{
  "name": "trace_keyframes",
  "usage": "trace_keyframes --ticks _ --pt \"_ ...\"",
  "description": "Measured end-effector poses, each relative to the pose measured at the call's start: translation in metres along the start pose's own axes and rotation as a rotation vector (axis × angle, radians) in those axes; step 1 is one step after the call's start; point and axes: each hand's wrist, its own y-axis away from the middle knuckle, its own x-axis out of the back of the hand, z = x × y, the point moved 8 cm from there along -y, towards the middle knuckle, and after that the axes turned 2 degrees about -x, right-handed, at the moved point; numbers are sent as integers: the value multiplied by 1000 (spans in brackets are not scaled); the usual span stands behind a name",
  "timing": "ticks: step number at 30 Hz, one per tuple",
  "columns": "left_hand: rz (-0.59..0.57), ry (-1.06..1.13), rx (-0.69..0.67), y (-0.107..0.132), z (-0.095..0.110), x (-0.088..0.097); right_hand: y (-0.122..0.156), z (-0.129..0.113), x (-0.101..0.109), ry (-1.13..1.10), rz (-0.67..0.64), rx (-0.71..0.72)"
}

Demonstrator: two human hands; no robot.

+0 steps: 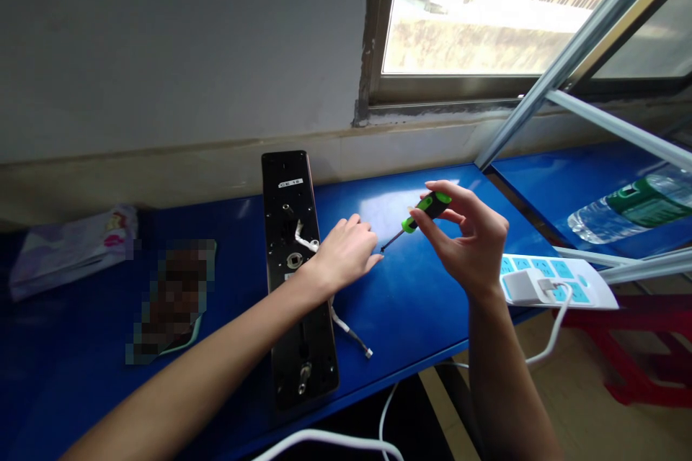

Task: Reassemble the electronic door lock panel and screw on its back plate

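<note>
A green and black screwdriver (pixel 427 211) is pinched by its handle between the thumb and fingers of my right hand (pixel 468 238). Its shaft slants down to the left. At the tip is a small dark piece, too small to name for sure. My left hand (pixel 346 248) is beside that tip, its fingers curled and its thumb close to it; what they hold, if anything, is hidden. Under my left forearm lies a long black panel (pixel 289 212), probably a door lock's back side, with metal posts and a white label. A white-wrapped cable (pixel 346 328) with a small connector sticks out from it.
A blue table (pixel 416 302) carries everything. Left of the panel are a blurred-out phone-like object (pixel 176 295) and a tissue pack (pixel 76 248). At the right are a power strip (pixel 600 295) with a plugged-in charger, a metal frame (pixel 540 101) and a water bottle (pixel 632 209).
</note>
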Motion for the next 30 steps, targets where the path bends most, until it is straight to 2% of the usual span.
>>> trace_keyframes --ticks 8,22,30 --pt "22 145 86 -15 2 -6 4 -9 12 5 28 29" --pt "30 201 86 -18 3 -16 9 -11 19 37 43 56" --pt "39 195 65 -17 5 -11 6 -14 22 40 34 67"
